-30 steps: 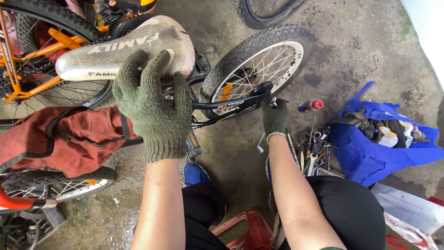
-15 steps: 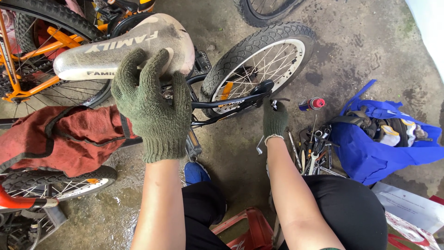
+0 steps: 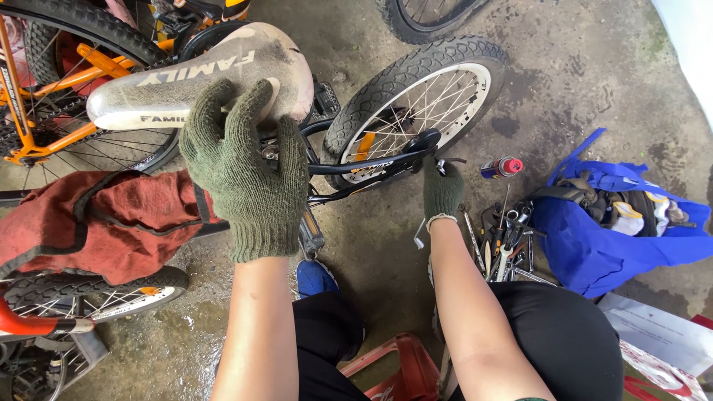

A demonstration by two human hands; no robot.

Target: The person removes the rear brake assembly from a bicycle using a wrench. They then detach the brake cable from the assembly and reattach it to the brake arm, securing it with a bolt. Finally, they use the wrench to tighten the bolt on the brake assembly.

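Observation:
A small bicycle stands in front of me with a worn white saddle [image 3: 186,70] and a black-tyred rear wheel [image 3: 423,104]. My left hand [image 3: 245,163], in a green knitted glove, grips the rear of the saddle from above. My right hand [image 3: 442,189], also gloved, reaches down to the black frame stay [image 3: 371,167] beside the wheel hub; its fingers are curled there, and a thin metal tool sticks out below the wrist.
An orange bicycle [image 3: 52,82] stands at the left, with a red cloth bag [image 3: 96,223] over a bar. Several loose tools [image 3: 505,238] and a spray can [image 3: 501,167] lie on the concrete beside a blue bag [image 3: 609,230]. A red stool [image 3: 394,367] is below me.
My right hand has shifted slightly up toward the frame stay. The left hand keeps its hold on the saddle.

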